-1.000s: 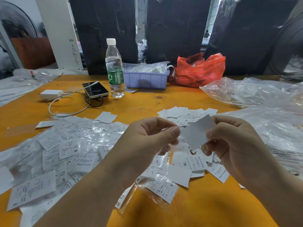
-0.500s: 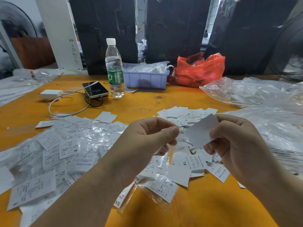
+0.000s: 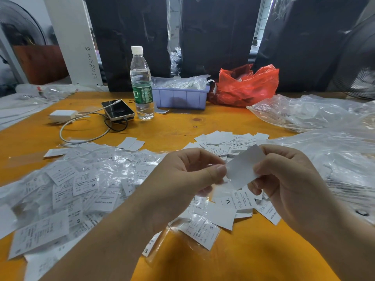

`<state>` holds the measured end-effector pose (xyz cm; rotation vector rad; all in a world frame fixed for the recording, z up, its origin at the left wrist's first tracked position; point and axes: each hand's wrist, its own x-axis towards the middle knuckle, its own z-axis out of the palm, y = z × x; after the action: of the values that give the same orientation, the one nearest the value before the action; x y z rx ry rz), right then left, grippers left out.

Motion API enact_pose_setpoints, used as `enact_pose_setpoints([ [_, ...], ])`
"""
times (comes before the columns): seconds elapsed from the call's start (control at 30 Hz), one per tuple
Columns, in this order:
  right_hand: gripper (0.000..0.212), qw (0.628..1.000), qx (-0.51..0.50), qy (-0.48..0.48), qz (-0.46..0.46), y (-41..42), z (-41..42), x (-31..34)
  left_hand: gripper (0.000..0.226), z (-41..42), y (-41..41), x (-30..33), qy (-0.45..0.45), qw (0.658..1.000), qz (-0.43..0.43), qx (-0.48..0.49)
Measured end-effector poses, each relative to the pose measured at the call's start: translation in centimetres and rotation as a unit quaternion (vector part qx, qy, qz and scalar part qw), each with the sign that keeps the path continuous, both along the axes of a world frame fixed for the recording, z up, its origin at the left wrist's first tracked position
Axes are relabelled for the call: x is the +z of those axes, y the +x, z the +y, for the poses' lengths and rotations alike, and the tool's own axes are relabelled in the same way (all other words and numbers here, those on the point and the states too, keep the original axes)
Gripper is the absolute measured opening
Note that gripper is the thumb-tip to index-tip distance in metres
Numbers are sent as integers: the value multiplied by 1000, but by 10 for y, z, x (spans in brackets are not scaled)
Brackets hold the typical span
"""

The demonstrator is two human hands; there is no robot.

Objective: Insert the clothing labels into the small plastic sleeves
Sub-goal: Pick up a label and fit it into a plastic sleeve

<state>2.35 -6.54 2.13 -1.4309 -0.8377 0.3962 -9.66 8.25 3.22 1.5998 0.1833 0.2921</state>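
The orange table (image 3: 203,122) is covered at eight o'clock by a broad heap of already sleeved white labels (image 3: 81,189); a smaller pile of bare white paper labels (image 3: 227,142) is left at one o'clock, so the task is judged well advanced but unfinished; the left hand (image 3: 182,183) is closed in a pinch, seemingly on a clear plastic sleeve that is barely visible; a blank white label (image 3: 243,167) is pinched by the right hand (image 3: 284,179), its corner beside the left thumb.
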Motion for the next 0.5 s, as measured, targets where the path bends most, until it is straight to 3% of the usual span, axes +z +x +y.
enact_pose_setpoints([
  [0.5,19,999,27,-27,-19,-1,1,-3,22,1,1,0,-15,1000,-8,17],
])
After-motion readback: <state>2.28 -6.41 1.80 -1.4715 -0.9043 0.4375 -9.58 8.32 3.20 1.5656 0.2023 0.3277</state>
